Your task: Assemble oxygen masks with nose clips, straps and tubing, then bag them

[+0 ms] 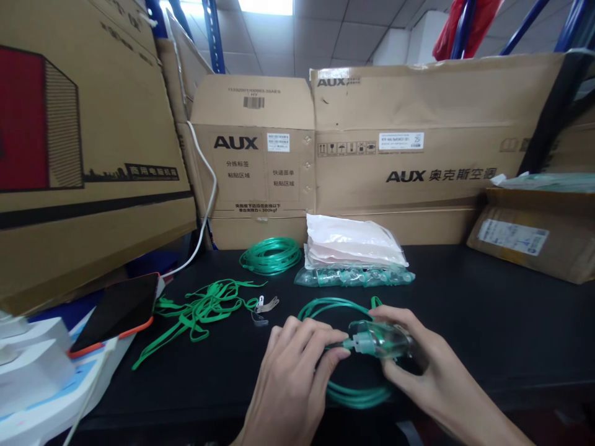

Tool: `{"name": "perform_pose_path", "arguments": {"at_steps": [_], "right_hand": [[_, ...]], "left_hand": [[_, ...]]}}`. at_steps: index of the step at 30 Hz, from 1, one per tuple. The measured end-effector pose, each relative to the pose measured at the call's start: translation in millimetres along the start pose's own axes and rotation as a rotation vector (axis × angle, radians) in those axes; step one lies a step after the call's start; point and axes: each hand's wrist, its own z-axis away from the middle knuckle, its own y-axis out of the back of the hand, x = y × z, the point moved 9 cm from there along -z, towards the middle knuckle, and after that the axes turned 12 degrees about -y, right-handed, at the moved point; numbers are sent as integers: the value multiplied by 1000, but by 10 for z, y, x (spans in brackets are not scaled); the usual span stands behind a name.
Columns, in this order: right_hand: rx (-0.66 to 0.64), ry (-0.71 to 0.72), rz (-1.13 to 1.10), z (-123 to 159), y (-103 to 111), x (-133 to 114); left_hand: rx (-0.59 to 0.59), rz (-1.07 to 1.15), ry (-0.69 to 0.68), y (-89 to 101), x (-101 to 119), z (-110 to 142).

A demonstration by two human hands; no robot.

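Note:
My right hand (418, 353) is closed around a clear green oxygen mask (388, 341), whose pale connector (362, 342) points left. At that connector, my left hand (300, 365) pinches the end of green tubing between thumb and fingers. The tube end and connector meet, though how far one is seated in the other I cannot tell. A coil of green tubing (357, 396) lies on the black table beneath both hands, partly hidden by them. A bit of green strap (375, 301) shows behind the mask.
Left of my hands lie green elastic straps (209, 310) and small metal strips (267, 305). Behind are another tubing coil (271, 255), white packets (351, 241) and bagged green connectors (356, 276). A phone (116, 310) and power strip (41, 396) sit left. Cardboard boxes (260, 186) line the back.

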Motion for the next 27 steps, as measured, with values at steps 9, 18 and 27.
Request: {"name": "perform_pose_path", "arguments": {"at_steps": [9, 18, 27], "right_hand": [[-75, -40, 18, 29, -75, 73], [-75, 42, 70, 71, -59, -22], [-75, -32, 52, 54, -54, 17]], "left_hand": [[-5, -13, -6, 4, 6, 13], [39, -17, -46, 49, 3, -6], [66, -19, -91, 77, 52, -15]]}}
